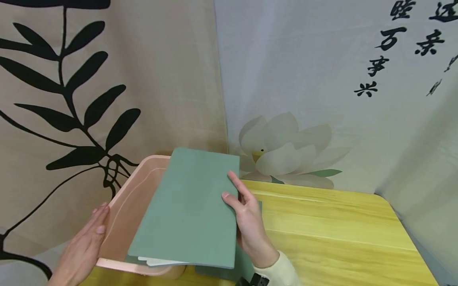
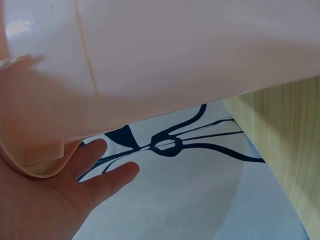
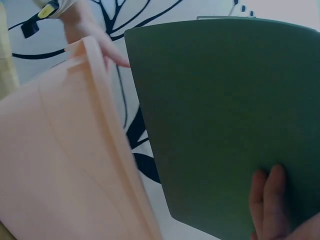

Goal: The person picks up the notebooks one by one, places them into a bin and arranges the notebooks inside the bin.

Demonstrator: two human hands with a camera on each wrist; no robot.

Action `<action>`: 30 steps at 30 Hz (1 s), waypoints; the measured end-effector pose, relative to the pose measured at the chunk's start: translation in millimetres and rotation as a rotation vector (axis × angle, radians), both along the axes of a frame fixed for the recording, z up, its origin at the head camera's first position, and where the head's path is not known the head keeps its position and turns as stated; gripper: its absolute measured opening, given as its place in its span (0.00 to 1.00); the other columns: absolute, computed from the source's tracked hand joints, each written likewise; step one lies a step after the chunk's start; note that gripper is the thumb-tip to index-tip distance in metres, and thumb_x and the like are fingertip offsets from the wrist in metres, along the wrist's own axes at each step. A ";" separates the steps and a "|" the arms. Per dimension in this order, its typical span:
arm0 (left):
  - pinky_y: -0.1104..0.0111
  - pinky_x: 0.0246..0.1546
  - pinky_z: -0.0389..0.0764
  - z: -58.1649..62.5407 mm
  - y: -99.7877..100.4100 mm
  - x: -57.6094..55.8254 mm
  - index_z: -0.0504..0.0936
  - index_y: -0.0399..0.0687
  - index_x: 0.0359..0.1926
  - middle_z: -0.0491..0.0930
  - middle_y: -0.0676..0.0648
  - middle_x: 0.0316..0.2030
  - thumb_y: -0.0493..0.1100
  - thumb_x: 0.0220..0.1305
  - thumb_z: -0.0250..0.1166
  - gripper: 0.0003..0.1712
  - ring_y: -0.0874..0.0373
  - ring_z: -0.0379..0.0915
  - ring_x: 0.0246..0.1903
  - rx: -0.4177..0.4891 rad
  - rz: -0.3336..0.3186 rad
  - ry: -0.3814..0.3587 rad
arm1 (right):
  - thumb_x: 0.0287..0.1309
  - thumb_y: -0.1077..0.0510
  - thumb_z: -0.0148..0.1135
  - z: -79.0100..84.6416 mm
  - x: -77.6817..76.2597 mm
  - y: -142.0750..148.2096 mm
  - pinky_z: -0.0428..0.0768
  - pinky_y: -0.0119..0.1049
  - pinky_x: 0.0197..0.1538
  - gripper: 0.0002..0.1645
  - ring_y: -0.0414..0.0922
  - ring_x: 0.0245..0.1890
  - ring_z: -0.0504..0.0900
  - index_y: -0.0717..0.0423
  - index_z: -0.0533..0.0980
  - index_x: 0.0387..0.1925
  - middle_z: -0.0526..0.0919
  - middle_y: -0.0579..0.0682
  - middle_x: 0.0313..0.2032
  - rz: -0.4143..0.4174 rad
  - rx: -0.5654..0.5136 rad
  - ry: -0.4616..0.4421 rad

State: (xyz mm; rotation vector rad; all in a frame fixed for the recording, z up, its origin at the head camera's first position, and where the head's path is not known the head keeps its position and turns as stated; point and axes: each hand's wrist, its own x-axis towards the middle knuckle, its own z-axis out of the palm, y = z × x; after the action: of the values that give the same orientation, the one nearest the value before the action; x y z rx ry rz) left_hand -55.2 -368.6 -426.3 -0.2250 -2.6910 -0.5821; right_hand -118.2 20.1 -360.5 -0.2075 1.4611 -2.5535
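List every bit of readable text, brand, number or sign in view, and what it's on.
"睦万事兴": left column, right-hand wall cloth; top character less certain.
"亲": right column, same cloth; character above clipped by the frame edge, strokes below unreadable.
Black wrist device: too blurred to tell.
Green notebook, pink bin: no text visible.

A yellow, wood-grained, flat surface [image 1: 340, 234] with a rounded far right corner carries a pale pink plastic bin [image 1: 137, 198] with a thick rim at its left end, the bin's base largely out of sight. Just to the bin's right, a flat, muted green, straight-edged item [image 1: 246, 265] lies near the close side, mostly covered from view.
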 end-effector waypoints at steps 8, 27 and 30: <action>0.61 0.78 0.27 2.0 1.7 2.4 0.49 0.38 0.82 0.45 0.36 0.81 0.43 0.85 0.33 0.31 0.40 0.32 0.81 0.092 0.057 -0.142 | 0.70 0.62 0.60 -5.9 -14.1 -27.8 0.79 0.26 0.50 0.41 0.43 0.69 0.67 0.44 0.60 0.80 0.51 0.46 0.81 0.009 0.125 0.086; 0.63 0.79 0.30 4.1 0.9 2.3 0.52 0.41 0.82 0.46 0.41 0.82 0.42 0.85 0.30 0.30 0.69 0.29 0.78 0.096 0.053 -0.109 | 0.68 0.69 0.53 -22.8 -26.5 -92.0 0.75 0.28 0.31 0.44 0.49 0.60 0.76 0.55 0.53 0.81 0.51 0.58 0.80 0.133 0.281 0.126; 0.74 0.75 0.28 3.0 0.4 3.7 0.53 0.41 0.82 0.47 0.42 0.82 0.41 0.85 0.31 0.30 0.82 0.28 0.74 0.090 0.044 -0.084 | 0.68 0.70 0.52 -21.5 -26.3 -98.9 0.77 0.28 0.30 0.44 0.47 0.53 0.80 0.56 0.53 0.81 0.54 0.56 0.79 0.158 0.299 0.123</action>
State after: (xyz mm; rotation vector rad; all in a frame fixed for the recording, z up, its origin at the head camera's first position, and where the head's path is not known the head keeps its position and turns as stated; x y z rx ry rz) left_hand -51.5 -368.3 -423.3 -0.1185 -2.7347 -0.7121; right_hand -144.4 -78.8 -382.0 -0.4209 1.7702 -2.2014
